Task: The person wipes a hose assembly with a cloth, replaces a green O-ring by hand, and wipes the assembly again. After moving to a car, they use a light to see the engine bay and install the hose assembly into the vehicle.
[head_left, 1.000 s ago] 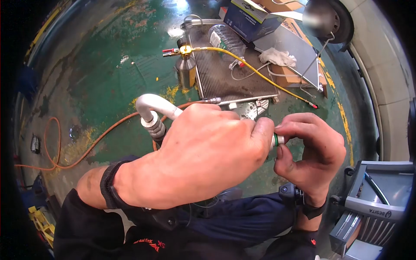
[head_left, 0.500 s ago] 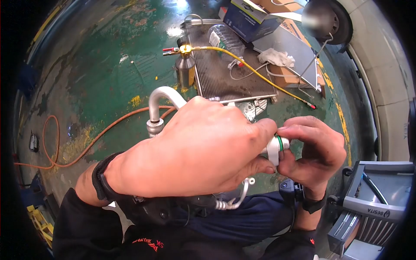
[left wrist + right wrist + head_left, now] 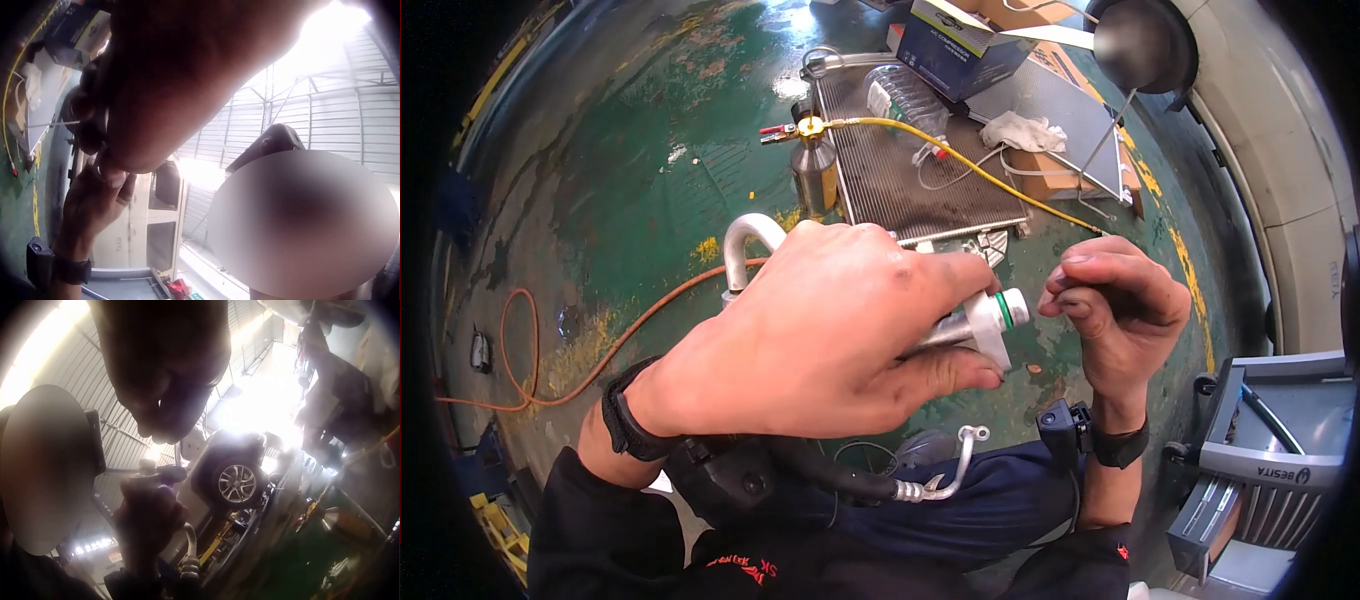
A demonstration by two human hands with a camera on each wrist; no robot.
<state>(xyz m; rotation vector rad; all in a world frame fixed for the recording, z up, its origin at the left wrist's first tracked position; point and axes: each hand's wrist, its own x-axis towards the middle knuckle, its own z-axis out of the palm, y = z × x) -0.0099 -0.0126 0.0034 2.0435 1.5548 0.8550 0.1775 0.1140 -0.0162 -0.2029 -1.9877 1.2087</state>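
The left hand holds a metal pipe near its flanged end. The index finger lies over the pipe and the thumb lies beneath it, closed on the pipe just behind the flange block. The pipe end projects beyond the left fingers, directed toward the right hand, and carries a green ring around it. The opposite portion — a bent tube — emerges at the other side of the left hand.

The right hand is positioned just beside the pipe end, not touching it. Its fingers are bent and the thumb tip is brought up to the fingertips; no object shows in this grip. The pipe end is therefore located between the two hands, retained by the left hand only. The right wrist view shows the right hand above the flanged end.

A thin curved tube with a ribbed collar lies below the left hand, over the dark trousers. Ahead, on the green floor, are a finned panel, a metal canister and a yellow hose.
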